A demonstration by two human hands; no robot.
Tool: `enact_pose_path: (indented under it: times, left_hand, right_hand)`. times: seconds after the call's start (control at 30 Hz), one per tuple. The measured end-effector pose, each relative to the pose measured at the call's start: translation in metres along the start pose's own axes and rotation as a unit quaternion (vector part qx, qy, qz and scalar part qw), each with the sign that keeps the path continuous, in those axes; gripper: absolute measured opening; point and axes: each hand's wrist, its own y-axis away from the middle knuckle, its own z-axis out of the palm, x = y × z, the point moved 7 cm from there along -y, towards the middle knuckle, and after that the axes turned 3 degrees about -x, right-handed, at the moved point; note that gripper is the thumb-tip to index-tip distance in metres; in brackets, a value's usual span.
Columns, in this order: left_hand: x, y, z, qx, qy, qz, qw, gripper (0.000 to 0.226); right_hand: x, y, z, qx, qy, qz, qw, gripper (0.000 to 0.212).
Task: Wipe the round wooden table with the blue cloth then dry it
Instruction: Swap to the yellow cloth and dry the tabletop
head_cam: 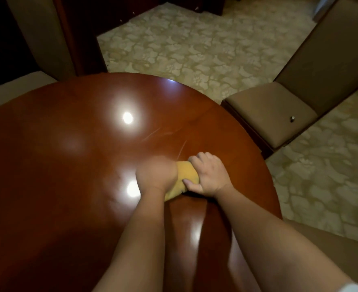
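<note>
At lower centre of the frame, on the round wooden table [68,165], we see both forearms reaching forward: the right hand [208,175] curls around a yellow cloth [187,175], the blurred left hand [156,173] grips its other end.

You have bare polished tabletop [68,165] open all round to the left and far side, while the upholstered chair [279,114] crowds the table's right edge.
</note>
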Motion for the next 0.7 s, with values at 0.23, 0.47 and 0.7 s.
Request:
enact_pose_path:
  times: [0.23,0.47,0.7]
  left_hand:
    - [0.017,-0.075,0.006,0.004,-0.025,0.026,0.999,0.055]
    - [0.001,-0.009,0.001,-0.034,-0.043,0.052,0.997,0.042]
    - [-0.038,0.110,-0.013,-0.060,-0.047,0.018,0.997,0.047]
  right_hand:
    - [0.040,-0.060,0.001,0.014,0.003,0.020,1.000,0.060]
    - [-0.008,0.004,-0.007,0.032,-0.016,0.057,0.998,0.059]
    - [-0.088,0.093,-0.012,0.027,-0.019,0.046,0.998,0.059]
